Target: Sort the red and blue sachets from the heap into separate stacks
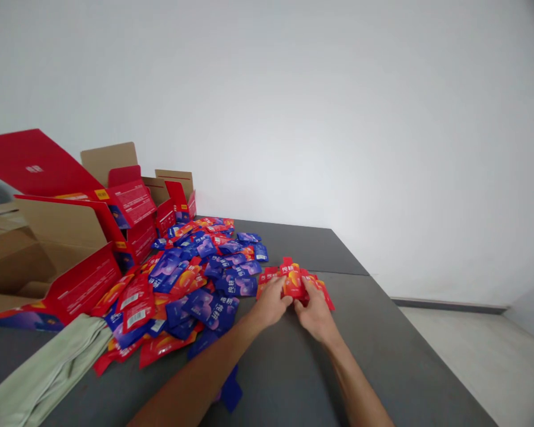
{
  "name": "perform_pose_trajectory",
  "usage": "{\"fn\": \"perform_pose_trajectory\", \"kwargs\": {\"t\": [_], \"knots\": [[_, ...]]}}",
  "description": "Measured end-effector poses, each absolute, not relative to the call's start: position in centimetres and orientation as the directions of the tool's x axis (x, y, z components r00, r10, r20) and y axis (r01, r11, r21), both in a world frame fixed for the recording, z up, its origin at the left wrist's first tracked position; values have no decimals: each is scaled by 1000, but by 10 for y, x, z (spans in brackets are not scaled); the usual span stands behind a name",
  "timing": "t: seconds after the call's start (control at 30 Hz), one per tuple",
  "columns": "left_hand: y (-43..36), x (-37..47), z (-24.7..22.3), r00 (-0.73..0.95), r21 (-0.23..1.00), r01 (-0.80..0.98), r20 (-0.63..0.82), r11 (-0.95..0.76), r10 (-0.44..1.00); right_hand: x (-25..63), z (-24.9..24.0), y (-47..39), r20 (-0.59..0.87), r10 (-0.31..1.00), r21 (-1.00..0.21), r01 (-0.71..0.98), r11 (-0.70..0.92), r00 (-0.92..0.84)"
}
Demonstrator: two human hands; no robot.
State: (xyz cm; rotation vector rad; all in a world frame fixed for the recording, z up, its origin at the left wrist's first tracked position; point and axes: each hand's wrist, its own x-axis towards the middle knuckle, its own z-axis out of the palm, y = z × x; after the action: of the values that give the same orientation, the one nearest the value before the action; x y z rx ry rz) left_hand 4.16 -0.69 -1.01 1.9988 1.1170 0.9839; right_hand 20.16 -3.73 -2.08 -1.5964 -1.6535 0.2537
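Note:
Both my hands are at a small group of red packets on the dark table, right of a big mixed heap. An upper red packet [293, 277] with orange artwork and white lettering lies over other red packets [324, 289]. My left hand [270, 305] grips its left edge, thumb toward the middle. From the other side, my right hand [315, 313] has its fingers closed at the right edge. The fingertips are partly hidden. Close to my left hand, blue packets [237, 286] lie at the edge of the heap [173, 276].
Open red cardboard boxes [84, 284] stand along the left, flaps raised. A pale green cloth [48, 373] lies at the near left. The dark table [374, 344] ends on the right above a light floor [454, 338]. A white wall [338, 118] rises behind.

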Motion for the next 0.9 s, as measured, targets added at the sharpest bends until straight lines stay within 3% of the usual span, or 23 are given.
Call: {"fn": "perform_pose_trajectory", "kwargs": {"t": [0.17, 0.33, 0.9], "knots": [[-5, 61, -15, 448, 574, 606, 328, -552, 832, 227, -20, -37, 467, 884, -386, 906, 177, 26], [-9, 74, -20, 443, 497, 692, 281, -524, 851, 231, -22, -41, 441, 897, -241, 961, 136, -16], [-8, 82, -30, 428, 273, 827, 260, -491, 866, 229, -36, -42, 290, 956, -122, 990, 72, -34]]}}
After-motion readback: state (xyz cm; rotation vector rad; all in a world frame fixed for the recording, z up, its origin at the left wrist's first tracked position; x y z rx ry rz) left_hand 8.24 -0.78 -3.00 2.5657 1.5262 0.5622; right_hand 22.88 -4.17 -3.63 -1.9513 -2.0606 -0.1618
